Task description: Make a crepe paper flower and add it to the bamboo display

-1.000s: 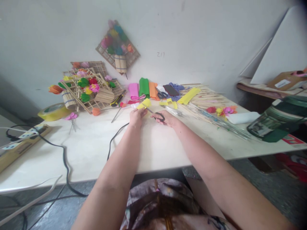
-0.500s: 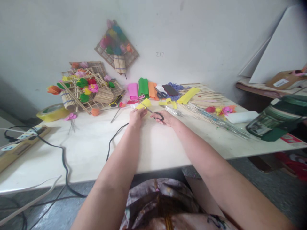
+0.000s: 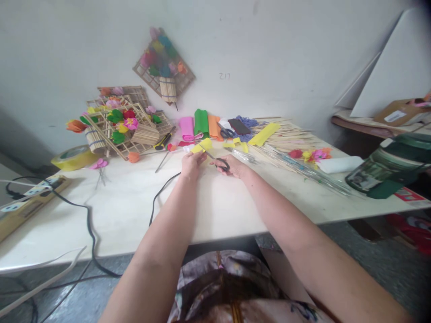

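Note:
My left hand (image 3: 192, 164) pinches a piece of yellow crepe paper (image 3: 204, 144) above the middle of the table. Black-handled scissors (image 3: 222, 165) are gripped in my right hand (image 3: 235, 167), and their blades point left across the yellow paper. Whether the blades are parted is hard to make out. Just beyond lie yellow paper scraps (image 3: 236, 145) and a larger yellow strip (image 3: 264, 134). Pink (image 3: 186, 128), green (image 3: 201, 123) and orange crepe paper rolls (image 3: 214, 127) stand behind, with a second pair of scissors (image 3: 226, 132) beside them.
Stick lattices with paper flowers (image 3: 116, 121) are piled at the left, near yellow tape (image 3: 74, 158). A power strip (image 3: 32, 204) and a black cable (image 3: 89, 220) lie at the left edge. Thin sticks (image 3: 289, 134), wires (image 3: 313, 177) and a green bottle (image 3: 387, 166) occupy the right.
The scissor handles have closed slightly in my right hand. My left hand and the yellow paper stay almost in the same place.

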A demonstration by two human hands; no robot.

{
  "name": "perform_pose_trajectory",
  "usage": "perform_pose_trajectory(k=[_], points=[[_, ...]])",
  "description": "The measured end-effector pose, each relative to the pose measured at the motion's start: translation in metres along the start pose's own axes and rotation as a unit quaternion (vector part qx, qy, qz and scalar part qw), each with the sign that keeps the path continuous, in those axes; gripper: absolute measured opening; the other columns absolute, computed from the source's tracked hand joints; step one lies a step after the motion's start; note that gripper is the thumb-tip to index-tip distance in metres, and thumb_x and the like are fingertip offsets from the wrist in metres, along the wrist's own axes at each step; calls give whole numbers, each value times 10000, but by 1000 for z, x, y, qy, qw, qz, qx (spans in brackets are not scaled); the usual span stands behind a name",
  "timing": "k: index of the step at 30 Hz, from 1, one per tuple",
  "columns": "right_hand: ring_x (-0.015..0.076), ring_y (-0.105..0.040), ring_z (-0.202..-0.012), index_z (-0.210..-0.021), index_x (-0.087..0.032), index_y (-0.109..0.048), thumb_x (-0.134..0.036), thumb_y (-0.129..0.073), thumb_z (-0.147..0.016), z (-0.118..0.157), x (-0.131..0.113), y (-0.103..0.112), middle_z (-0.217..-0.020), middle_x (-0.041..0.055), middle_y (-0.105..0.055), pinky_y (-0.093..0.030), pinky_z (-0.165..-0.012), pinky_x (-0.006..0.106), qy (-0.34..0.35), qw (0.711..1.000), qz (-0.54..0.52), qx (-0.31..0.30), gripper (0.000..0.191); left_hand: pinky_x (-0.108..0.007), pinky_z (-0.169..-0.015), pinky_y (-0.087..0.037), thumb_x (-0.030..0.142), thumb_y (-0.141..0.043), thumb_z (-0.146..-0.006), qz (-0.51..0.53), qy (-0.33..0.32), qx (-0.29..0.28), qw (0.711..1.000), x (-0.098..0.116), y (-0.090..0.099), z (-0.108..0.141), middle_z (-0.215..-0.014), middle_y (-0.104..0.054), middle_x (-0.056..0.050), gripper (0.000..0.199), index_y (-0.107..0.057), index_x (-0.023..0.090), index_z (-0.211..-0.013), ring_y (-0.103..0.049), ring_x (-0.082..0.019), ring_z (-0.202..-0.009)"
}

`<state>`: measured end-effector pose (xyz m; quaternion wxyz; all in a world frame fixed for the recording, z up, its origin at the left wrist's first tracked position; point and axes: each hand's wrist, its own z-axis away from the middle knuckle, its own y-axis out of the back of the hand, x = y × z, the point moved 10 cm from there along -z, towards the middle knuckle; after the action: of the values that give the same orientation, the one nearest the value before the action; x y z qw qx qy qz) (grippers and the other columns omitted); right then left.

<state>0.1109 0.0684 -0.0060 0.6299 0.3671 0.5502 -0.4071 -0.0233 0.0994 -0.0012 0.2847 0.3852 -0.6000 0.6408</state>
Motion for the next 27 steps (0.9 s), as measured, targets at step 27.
perform_pose_trajectory(k=[27], points=[[39, -397, -334, -797, -103, -614, -434, -676, -763, 6, -8, -5, -453, -44, -508, -257, -323, 156, 1, 1000, 6, -14, 338, -277, -704, -527, 92, -705, -583, 0, -5, 5, 1000, -1, 3, -3, -643, -639, -46, 128, -636, 82, -691, -609, -116, -595]])
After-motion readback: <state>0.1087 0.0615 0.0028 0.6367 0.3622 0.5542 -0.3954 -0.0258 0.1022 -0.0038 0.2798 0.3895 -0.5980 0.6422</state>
